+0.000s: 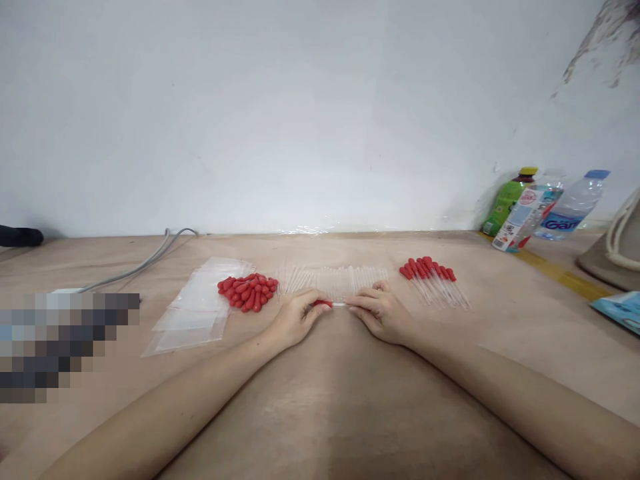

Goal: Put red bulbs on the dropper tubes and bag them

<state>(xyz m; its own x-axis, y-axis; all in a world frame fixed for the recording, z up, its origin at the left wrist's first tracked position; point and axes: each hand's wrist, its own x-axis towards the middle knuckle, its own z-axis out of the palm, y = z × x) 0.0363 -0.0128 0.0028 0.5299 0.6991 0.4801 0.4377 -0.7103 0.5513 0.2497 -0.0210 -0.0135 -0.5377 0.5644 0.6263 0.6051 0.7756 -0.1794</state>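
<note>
My left hand (303,315) pinches a red rubber bulb (324,303) with its mouth facing right. From the right, my right hand (379,312) grips a clear glass dropper tube (339,305), whose end meets the bulb's mouth; how far it sits inside I cannot tell. Behind both hands lies a row of loose clear tubes (330,280). Left of my left hand is a heap of red bulbs (253,291), resting partly on clear plastic bags (193,310). To the right of my right hand, several droppers with red bulbs fitted (431,277) lie side by side.
Against the white wall at the back right stand a green bottle (503,207), a tilted labelled bottle (525,217) and a clear water bottle (575,207). A blue packet (620,311) lies at the right edge. A grey cable (145,261) runs across the table's left side.
</note>
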